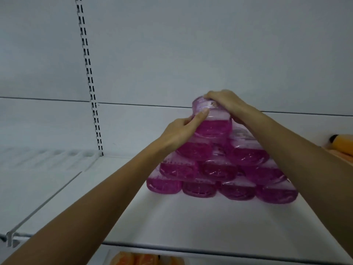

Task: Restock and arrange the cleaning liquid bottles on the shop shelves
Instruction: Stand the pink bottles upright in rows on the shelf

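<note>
Several clear bottles of pink cleaning liquid lie on their sides in a pyramid (219,173) on the white shelf (133,207), bases toward me. The top bottle (212,125) sits at the peak. My left hand (181,131) grips its left side, thumb across the clear upper part. My right hand (225,104) curls over its top and right side. Both forearms reach in from below.
The white back panel carries a slotted upright (91,92). An orange bottle (342,144) lies at the right edge of the shelf. More orange items (141,259) show on the shelf below. A wire shelf section (47,159) adjoins on the left.
</note>
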A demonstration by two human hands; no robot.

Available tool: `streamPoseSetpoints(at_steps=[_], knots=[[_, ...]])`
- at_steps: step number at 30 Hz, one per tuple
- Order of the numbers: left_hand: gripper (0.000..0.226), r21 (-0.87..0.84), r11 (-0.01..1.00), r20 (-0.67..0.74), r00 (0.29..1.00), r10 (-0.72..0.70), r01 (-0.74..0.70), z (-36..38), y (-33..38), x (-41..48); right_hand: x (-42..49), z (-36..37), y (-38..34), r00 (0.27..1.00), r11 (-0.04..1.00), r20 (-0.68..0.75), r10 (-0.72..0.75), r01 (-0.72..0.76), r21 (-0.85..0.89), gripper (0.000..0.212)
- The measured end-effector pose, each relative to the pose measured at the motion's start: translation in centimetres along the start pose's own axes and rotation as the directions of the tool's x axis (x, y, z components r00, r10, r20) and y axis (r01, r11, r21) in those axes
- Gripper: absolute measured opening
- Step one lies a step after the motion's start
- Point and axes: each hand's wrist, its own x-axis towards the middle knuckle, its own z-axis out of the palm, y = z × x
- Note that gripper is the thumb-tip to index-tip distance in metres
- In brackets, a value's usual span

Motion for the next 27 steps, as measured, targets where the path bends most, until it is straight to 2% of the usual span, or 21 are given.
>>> streamPoseSetpoints(at_steps=[2,3,5,7,8,10,12,15,17,20,22,24,27], knots=[[0.086,-0.187,0.980,0.008,0.997,0.076,-0.073,-1.2,0.2,-0.5,-0.2,0.5,-3.1,0.989,0.990,-0.115,-0.091,0.102,0.097,0.060],[0.081,-0.301,0.946,0.005,0.992,0.124,-0.117,-2.1,0.3,-0.7,-0.4,0.9,-4.7,0.978,0.979,-0.158,-0.133,0.155,0.133,0.058],[0.063,-0.520,0.832,-0.037,0.978,0.205,-0.194,-4.5,-0.1,-1.3,-1.4,2.4,-7.7,0.960,0.945,-0.185,-0.209,0.247,0.215,0.055],[0.044,-0.572,0.780,-0.089,0.964,0.249,-0.254,-7.3,-1.7,-2.1,-2.8,4.6,-10.1,0.954,0.907,-0.124,-0.273,0.299,0.297,0.059],[0.043,-0.547,0.792,-0.098,0.960,0.261,-0.272,-8.5,-3.0,-2.6,-3.4,6.0,-10.8,0.952,0.896,-0.078,-0.297,0.306,0.322,0.061],[0.055,-0.482,0.835,-0.073,0.962,0.262,-0.264,-10.7,-6.2,-3.7,-4.3,8.9,-11.5,0.948,0.910,0.014,-0.317,0.300,0.287,0.064],[0.066,-0.402,0.883,-0.041,0.968,0.248,-0.243,-12.4,-9.5,-5.1,-4.8,12.0,-11.4,0.944,0.949,0.121,-0.307,0.294,0.115,0.074],[0.070,-0.313,0.930,-0.009,0.980,0.201,-0.193,-13.8,-13.9,-6.8,-5.4,15.9,-10.3,0.920,0.956,0.317,-0.232,0.276,-0.100,0.093],[0.071,-0.229,0.965,0.012,0.991,0.133,-0.127,-14.1,-16.2,-7.5,-5.7,18.3,-8.9,0.917,0.960,0.351,-0.189,0.248,-0.132,0.092],[0.072,0.047,0.999,-0.038,0.999,0.023,-0.021,-13.9,-18.5,-8.4,-6.0,21.4,-7.4,0.906,0.908,0.330,-0.266,0.350,-0.229,0.089],[0.073,0.277,0.961,-0.076,0.997,0.022,0.000,-13.9,-19.8,-8.9,-6.0,22.9,-7.1,0.895,0.879,0.303,-0.327,0.406,-0.251,0.092],[0.072,0.536,0.842,-0.083,0.997,-0.008,0.052,-14.2,-20.8,-9.6,-5.6,24.3,-7.1,0.894,0.872,0.281,-0.351,0.420,-0.249,0.095],[0.051,0.736,0.675,-0.028,0.999,-0.038,0.046,-14.4,-21.5,-10.4,-4.7,26.5,-7.0,0.898,0.873,0.248,-0.363,0.421,-0.246,0.094]])
